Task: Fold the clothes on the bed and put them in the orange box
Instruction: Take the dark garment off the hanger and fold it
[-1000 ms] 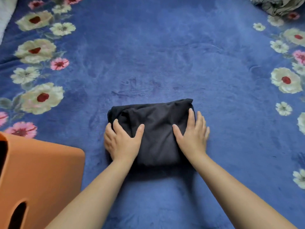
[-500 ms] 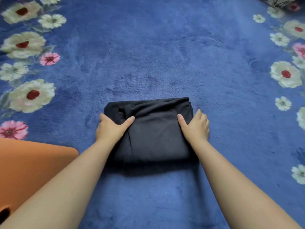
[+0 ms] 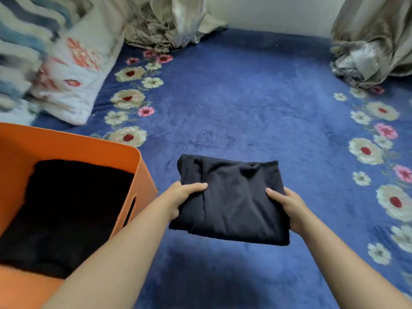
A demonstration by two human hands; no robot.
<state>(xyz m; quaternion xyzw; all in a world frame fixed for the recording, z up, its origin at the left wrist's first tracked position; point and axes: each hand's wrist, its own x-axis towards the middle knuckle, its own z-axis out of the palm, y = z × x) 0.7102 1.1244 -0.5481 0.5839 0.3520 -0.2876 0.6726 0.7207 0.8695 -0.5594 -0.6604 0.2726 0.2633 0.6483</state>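
A folded black garment (image 3: 231,197) hangs in the air above the blue flowered bed cover (image 3: 245,112), its shadow on the cover below. My left hand (image 3: 180,197) grips its left edge, thumb on top and fingers underneath. My right hand (image 3: 287,206) grips its right edge the same way. The orange box (image 3: 89,150) stands at the lower left, just left of my left forearm. Dark folded clothes (image 3: 66,215) lie inside the box.
White patterned pillows (image 3: 73,74) and a striped blanket (image 3: 17,52) are stacked at the far left behind the box. Crumpled beige curtains (image 3: 169,21) hang at the back, and another beige curtain (image 3: 374,47) bunches at the right. A white wall runs behind the bed.
The garment lay on the bed with my hands pressing its sides; now both hands hold it lifted off the cover. The view has tilted up, showing the box interior and the pillows.
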